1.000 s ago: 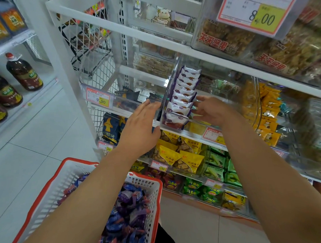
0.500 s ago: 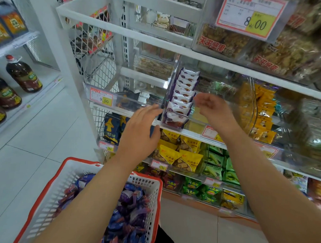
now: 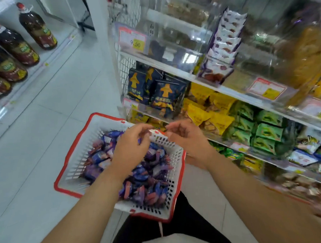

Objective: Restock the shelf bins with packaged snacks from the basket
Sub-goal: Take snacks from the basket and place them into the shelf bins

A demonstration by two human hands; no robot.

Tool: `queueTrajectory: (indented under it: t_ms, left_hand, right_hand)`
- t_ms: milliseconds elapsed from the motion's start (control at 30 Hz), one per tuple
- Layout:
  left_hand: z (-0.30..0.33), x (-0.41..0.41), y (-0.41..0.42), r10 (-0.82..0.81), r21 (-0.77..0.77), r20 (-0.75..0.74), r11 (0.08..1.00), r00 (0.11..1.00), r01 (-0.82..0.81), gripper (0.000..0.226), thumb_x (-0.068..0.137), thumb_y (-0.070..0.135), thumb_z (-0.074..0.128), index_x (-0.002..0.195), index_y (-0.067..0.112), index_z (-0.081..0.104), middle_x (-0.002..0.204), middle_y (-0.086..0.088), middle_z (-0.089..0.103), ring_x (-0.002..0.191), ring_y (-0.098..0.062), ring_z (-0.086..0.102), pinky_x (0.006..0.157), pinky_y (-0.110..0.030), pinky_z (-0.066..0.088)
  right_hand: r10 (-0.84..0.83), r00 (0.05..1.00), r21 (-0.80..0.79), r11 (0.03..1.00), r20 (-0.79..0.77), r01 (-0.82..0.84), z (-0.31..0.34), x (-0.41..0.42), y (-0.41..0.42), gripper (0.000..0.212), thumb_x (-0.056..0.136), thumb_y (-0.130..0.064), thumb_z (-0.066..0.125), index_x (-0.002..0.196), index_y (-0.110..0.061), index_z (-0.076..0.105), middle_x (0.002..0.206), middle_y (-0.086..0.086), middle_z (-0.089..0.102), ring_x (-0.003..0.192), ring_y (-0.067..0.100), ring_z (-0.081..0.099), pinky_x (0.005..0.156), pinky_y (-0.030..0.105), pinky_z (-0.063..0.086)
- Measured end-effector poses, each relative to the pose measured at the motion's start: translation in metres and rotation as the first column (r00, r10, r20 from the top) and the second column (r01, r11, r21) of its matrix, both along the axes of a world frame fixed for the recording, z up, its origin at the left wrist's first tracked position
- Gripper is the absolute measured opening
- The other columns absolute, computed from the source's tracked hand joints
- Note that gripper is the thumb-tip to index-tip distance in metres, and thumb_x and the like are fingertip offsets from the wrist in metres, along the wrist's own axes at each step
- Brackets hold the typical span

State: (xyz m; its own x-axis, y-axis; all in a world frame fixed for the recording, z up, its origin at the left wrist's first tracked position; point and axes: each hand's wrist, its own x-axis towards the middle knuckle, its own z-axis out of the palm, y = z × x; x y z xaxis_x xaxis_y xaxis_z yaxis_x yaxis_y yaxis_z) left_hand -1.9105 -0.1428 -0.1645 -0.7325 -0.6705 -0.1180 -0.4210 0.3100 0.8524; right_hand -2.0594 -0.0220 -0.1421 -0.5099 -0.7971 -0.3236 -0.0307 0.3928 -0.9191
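Snacks [image 3: 140, 178] fill the basket [image 3: 108, 121], much left; bin [image 3: 224, 42] part-stocked. Left hand [image 3: 131, 149] and right hand [image 3: 185, 138], loosely curled, seemingly hold nothing.

Single head-worn wide view, looking forward and steeply down from above. Close over the basket [image 3: 166, 214] at lap height; shelf [image 3: 233, 91] near on the right, floor [image 3: 47, 125] stretching left. Blurred at the edges.
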Motion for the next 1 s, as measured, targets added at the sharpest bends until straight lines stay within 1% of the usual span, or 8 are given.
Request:
queueTrajectory:
  t_ms: [100,200,333,467,567,667,800,1000]
  left_hand:
    - [-0.043,0.040,-0.002,0.036,0.119,0.197,0.991,0.980,-0.060,0.023,0.099,0.018,0.053,0.117,0.028,0.063,0.107,0.015,0.064,0.100,-0.004,0.060,0.089,-0.027,0.049]
    - [-0.081,0.077,0.002,0.017,0.195,0.334,0.977,0.942,-0.087,0.023,0.099,0.021,0.055,0.120,0.027,0.063,0.112,0.011,0.065,0.104,-0.008,0.061,0.095,-0.034,0.050]
    - [-0.107,0.111,0.007,-0.046,0.269,0.387,0.961,0.921,-0.065,0.024,0.096,0.014,0.057,0.114,0.027,0.065,0.104,0.011,0.066,0.096,-0.004,0.061,0.094,-0.034,0.051]
    - [-0.115,0.133,0.005,-0.024,0.309,0.379,0.945,0.925,-0.103,0.037,0.095,0.010,0.058,0.098,0.046,0.061,0.104,0.016,0.064,0.096,-0.009,0.061,0.094,-0.037,0.050]
    - [-0.123,0.142,-0.002,0.010,0.308,0.396,0.941,0.918,-0.143,0.029,0.091,0.008,0.063,0.116,0.022,0.066,0.116,0.003,0.066,0.109,-0.012,0.061,0.103,-0.040,0.047]
    - [-0.130,0.146,-0.015,0.069,0.148,0.419,0.979,0.906,-0.143,0.027,0.089,0.004,0.063,0.115,0.011,0.068,0.115,-0.007,0.065,0.103,-0.022,0.062,0.094,-0.042,0.050]
    - [-0.156,0.145,-0.053,0.050,-0.081,0.559,0.997,0.828,-0.005,0.043,0.087,0.013,0.065,0.130,0.014,0.058,0.131,-0.012,0.054,0.117,-0.032,0.053,0.096,-0.045,0.046]
    - [-0.195,0.140,-0.088,-0.238,0.114,0.734,0.966,0.637,0.230,0.059,0.086,0.035,0.065,0.141,0.025,0.046,0.139,-0.008,0.054,0.127,-0.033,0.047,0.100,-0.043,0.044]
  right_hand:
    - [0.214,0.977,0.236,0.949,0.012,-0.211,-0.065,0.024,0.007,0.010,0.092,-0.012,0.066,0.101,-0.018,0.064,0.092,0.002,0.062,0.078,0.007,0.058,0.077,0.024,0.048]
    - [0.472,0.881,0.504,0.761,0.002,-0.409,-0.118,0.047,0.013,0.022,0.092,-0.026,0.063,0.113,-0.019,0.061,0.098,-0.006,0.063,0.091,0.014,0.062,0.087,0.032,0.051]
    - [0.605,0.795,0.626,0.605,0.041,-0.493,-0.153,0.077,0.012,0.034,0.093,-0.028,0.062,0.124,-0.016,0.055,0.115,0.006,0.063,0.102,0.025,0.062,0.080,0.031,0.049]
    - [0.521,0.853,0.601,0.692,-0.034,-0.399,-0.174,0.099,-0.006,0.041,0.092,-0.024,0.065,0.128,-0.010,0.050,0.125,0.011,0.054,0.109,0.028,0.058,0.087,0.034,0.049]
    - [0.464,0.882,0.583,0.739,-0.077,-0.338,-0.181,0.104,-0.024,0.048,0.092,-0.028,0.064,0.134,-0.014,0.048,0.136,0.013,0.045,0.113,0.029,0.056,0.098,0.044,0.047]
    - [0.490,0.871,0.566,0.728,-0.037,-0.386,-0.181,0.107,-0.045,0.049,0.096,-0.031,0.060,0.140,-0.015,0.044,0.144,0.010,0.042,0.125,0.027,0.050,0.102,0.038,0.044]
    - [0.468,0.883,0.515,0.749,0.035,-0.418,-0.180,0.117,-0.065,0.041,0.097,-0.029,0.058,0.133,-0.015,0.048,0.133,0.007,0.052,0.116,0.023,0.054,0.092,0.030,0.044]
    - [0.162,0.985,0.381,0.908,0.060,-0.173,-0.165,0.128,-0.053,0.009,0.096,-0.023,0.056,0.104,-0.027,0.058,0.100,-0.009,0.060,0.094,0.012,0.058,0.083,0.024,0.044]
